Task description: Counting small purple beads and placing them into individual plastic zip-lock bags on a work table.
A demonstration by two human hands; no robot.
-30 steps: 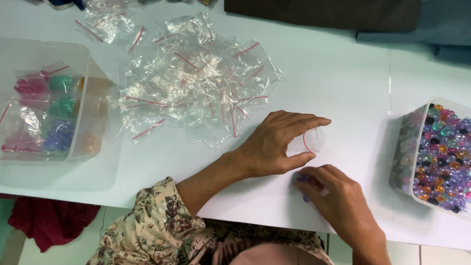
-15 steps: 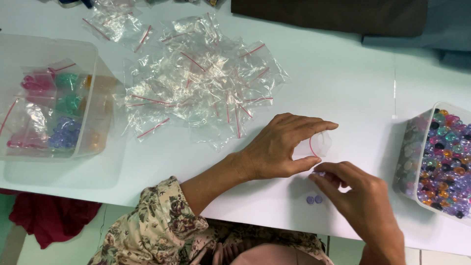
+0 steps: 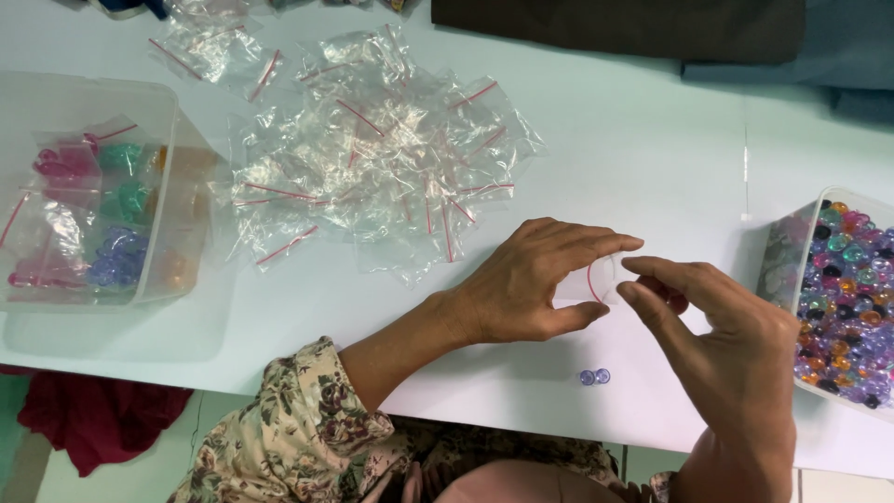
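Head view: looking straight down on a white table point(image 3: 652, 168), the person's two hands meeting near its front edge.
Small bag: a clear zip bag with a red seal line point(image 3: 599, 278) is held up just above the table, right of centre, between the two hands.
Left hand: the left hand point(image 3: 526, 284) pinches the bag's mouth between thumb and fingertips, fingers narrow and closed on the plastic.
Right hand: the right hand point(image 3: 722, 340) touches the bag's other side, thumb and forefinger pinched together on something small and dark red; what it is I cannot tell.
Loose beads: two pale purple beads point(image 3: 595, 376) lie on the table just below the bag, near the front edge.
Bead tub: a clear tub of mixed coloured beads point(image 3: 847, 298) sits at the right edge, beside the right hand.
Empty bags: a heap of clear zip bags point(image 3: 372, 158) lies toward the back, left of centre.
Filled tub: a clear box holding bags of sorted beads point(image 3: 88, 214) stands at the left edge, well apart from the hands.
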